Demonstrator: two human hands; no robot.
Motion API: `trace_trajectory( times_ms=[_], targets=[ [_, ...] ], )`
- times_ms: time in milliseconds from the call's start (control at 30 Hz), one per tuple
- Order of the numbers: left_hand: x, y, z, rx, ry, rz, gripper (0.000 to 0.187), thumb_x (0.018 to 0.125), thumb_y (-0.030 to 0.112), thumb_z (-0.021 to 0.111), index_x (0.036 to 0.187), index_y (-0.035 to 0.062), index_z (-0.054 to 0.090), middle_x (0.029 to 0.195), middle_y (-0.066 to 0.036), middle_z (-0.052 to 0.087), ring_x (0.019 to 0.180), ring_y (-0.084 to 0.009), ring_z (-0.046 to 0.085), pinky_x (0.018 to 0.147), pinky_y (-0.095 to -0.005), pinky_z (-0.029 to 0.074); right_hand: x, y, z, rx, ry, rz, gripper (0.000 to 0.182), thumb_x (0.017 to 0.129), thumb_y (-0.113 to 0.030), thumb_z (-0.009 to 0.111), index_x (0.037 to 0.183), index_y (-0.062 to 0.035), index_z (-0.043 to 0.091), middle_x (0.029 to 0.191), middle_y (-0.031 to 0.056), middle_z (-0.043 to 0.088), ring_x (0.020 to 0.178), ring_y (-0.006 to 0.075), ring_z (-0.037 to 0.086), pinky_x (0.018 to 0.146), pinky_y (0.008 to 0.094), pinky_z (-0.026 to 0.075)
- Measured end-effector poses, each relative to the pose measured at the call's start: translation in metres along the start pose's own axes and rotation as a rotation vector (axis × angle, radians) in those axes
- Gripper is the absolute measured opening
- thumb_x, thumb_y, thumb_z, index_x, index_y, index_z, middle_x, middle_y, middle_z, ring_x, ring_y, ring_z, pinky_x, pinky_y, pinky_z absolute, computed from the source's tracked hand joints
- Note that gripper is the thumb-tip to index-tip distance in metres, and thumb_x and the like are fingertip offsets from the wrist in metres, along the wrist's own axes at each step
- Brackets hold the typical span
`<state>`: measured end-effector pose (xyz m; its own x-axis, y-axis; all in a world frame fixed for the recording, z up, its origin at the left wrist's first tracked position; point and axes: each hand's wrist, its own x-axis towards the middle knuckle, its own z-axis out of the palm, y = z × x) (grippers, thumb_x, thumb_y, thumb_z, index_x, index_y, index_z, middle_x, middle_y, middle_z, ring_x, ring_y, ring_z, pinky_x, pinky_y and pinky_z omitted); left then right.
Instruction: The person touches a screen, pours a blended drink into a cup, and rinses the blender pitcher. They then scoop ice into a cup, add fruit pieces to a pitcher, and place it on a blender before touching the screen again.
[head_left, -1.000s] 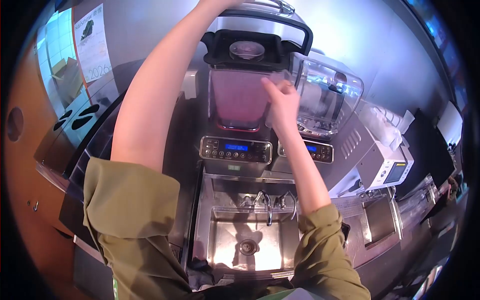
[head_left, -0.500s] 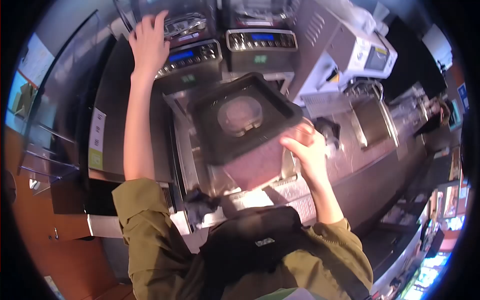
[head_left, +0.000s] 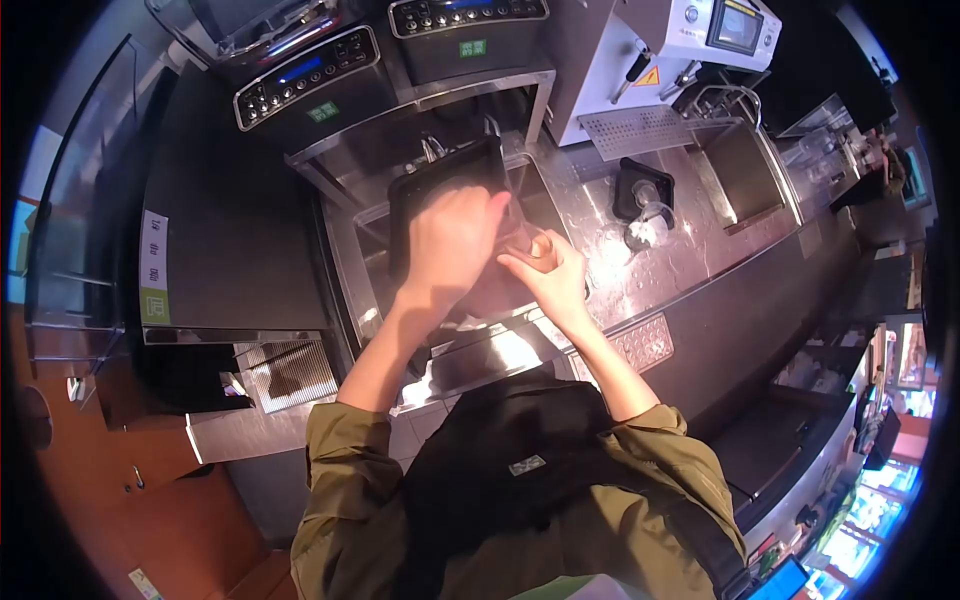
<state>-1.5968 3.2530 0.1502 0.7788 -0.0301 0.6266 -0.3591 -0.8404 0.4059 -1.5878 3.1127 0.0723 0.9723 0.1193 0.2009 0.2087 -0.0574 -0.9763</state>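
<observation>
Over the sink (head_left: 541, 192), a jug (head_left: 487, 298) with pinkish contents is being held by the two hands, close in front of the tap (head_left: 430, 150). Across the black lid (head_left: 428, 184) the left hand (head_left: 455, 238) is laid, its fingers blurred; whether anything is pinched there cannot be told. At the jug's right side the right hand (head_left: 549, 272) is seen, fingers curled and closed on it. On the wet counter (head_left: 598, 228) to the right, a clear cup (head_left: 650, 226) is seen beside a black tray-like piece (head_left: 630, 200).

Orange cabinet (head_left: 165, 510) left; steel counter (head_left: 685, 235), bright glare.
</observation>
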Motion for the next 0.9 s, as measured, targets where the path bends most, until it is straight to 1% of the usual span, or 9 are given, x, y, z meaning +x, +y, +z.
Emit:
trace_trajectory(
  times_ms=[133, 233, 333, 400, 567, 667, 733, 800, 900],
  targets=[
    [-0.005, 0.039, -0.035, 0.17, -0.285, 0.169, 0.029, 0.074, 0.023, 0.067, 0.063, 0.0022, 0.051, 0.059, -0.012, 0.051, 0.055, -0.0252, 0.053, 0.048, -0.0366, 0.043, -0.031, -0.028, -0.019, -0.193, 0.017, -0.039, 0.027, 0.061, -0.013, 0.078, 0.066, -0.003, 0.053, 0.06, 0.0028, 0.051, 0.053, 0.0084, 0.045, 0.052, 0.0239, 0.04],
    [-0.015, 0.054, -0.054, 0.124, 0.012, 0.229, 0.03, 0.066, 0.025, 0.072, 0.062, 0.0075, 0.048, 0.063, -0.003, 0.048, 0.055, -0.0174, 0.051, 0.045, -0.0278, 0.042, -0.039, -0.052, -0.035, -0.082, -0.113, -0.13, 0.024, 0.06, -0.007, 0.076, 0.069, -0.0026, 0.054, 0.06, 0.0021, 0.051, 0.053, 0.0065, 0.045, 0.051, 0.0221, 0.039],
    [0.001, 0.032, -0.07, 0.038, 0.093, 0.041, 0.019, 0.078, 0.015, 0.064, 0.072, 0.0005, 0.053, 0.064, -0.011, 0.051, 0.055, -0.0211, 0.052, 0.05, -0.03, 0.041, -0.031, -0.036, -0.023, -0.088, -0.109, -0.004, 0.026, 0.061, -0.008, 0.077, 0.07, -0.0013, 0.054, 0.059, 0.0001, 0.048, 0.055, 0.004, 0.043, 0.05, 0.0205, 0.037],
    [0.009, 0.023, -0.085, -0.068, 0.061, -0.449, 0.021, 0.087, 0.017, 0.054, 0.074, 0.0006, 0.054, 0.063, -0.005, 0.051, 0.06, -0.0095, 0.048, 0.053, -0.0263, 0.039, -0.029, -0.016, -0.018, -0.052, -0.091, -0.013, 0.03, 0.061, -0.01, 0.079, 0.068, -0.0014, 0.051, 0.059, -0.0015, 0.046, 0.055, 0.0031, 0.042, 0.048, 0.0204, 0.035],
    [-0.01, -0.059, -0.081, -0.677, 0.569, -0.77, 0.035, 0.094, 0.027, 0.042, 0.075, 0.0012, 0.054, 0.072, 0.003, 0.053, 0.066, -0.0046, 0.044, 0.062, -0.0224, 0.038, -0.034, 0.007, -0.027, 0.185, -0.035, 0.28, 0.025, 0.068, 0.004, 0.072, 0.082, 0.0031, 0.052, 0.067, -0.0046, 0.042, 0.068, 0.0055, 0.053, 0.067, 0.0202, 0.05],
    [-0.046, -0.087, -0.07, -0.959, 0.65, -0.953, 0.034, 0.095, 0.03, 0.04, 0.09, -0.0004, 0.055, 0.084, -0.003, 0.057, 0.073, -0.0087, 0.052, 0.068, -0.0234, 0.042, -0.048, 0.004, -0.072, 0.11, 0.036, 0.384, 0.025, 0.065, -0.002, 0.072, 0.084, 0.0014, 0.055, 0.073, 0.0039, 0.056, 0.072, 0.0104, 0.058, 0.066, 0.0212, 0.046],
    [-0.089, -0.109, -0.038, -0.986, 0.525, -1.057, 0.035, 0.094, 0.03, 0.041, 0.101, -0.0016, 0.054, 0.094, -0.005, 0.058, 0.083, -0.013, 0.055, 0.074, -0.0273, 0.044, -0.047, -0.01, -0.093, 0.154, 0.02, 0.277, 0.03, 0.065, -0.003, 0.073, 0.089, 0.0053, 0.058, 0.07, 0.0043, 0.057, 0.071, 0.0122, 0.059, 0.066, 0.0244, 0.049],
    [-0.147, -0.147, 0.013, -0.61, 0.102, -1.265, 0.045, 0.091, 0.035, 0.045, 0.116, -0.0022, 0.049, 0.116, -0.012, 0.054, 0.107, -0.0212, 0.052, 0.089, -0.0343, 0.041, -0.037, 0.001, -0.085, -0.279, -0.029, 0.141, 0.033, 0.063, -0.007, 0.075, 0.091, 0.002, 0.062, 0.067, 0.0031, 0.056, 0.064, 0.0098, 0.055, 0.062, 0.0237, 0.046],
    [-0.235, -0.201, 0.111, -0.271, -0.249, -1.129, 0.053, 0.088, 0.031, 0.046, 0.125, -0.0045, 0.037, 0.123, -0.025, 0.046, 0.114, -0.0355, 0.045, 0.094, -0.0365, 0.036, -0.032, 0.051, -0.046, -0.108, -0.011, 0.223, 0.024, 0.065, -0.011, 0.076, 0.075, 0.0014, 0.057, 0.061, 0.0001, 0.054, 0.054, 0.0078, 0.044, 0.051, 0.0248, 0.04]
  ],
)
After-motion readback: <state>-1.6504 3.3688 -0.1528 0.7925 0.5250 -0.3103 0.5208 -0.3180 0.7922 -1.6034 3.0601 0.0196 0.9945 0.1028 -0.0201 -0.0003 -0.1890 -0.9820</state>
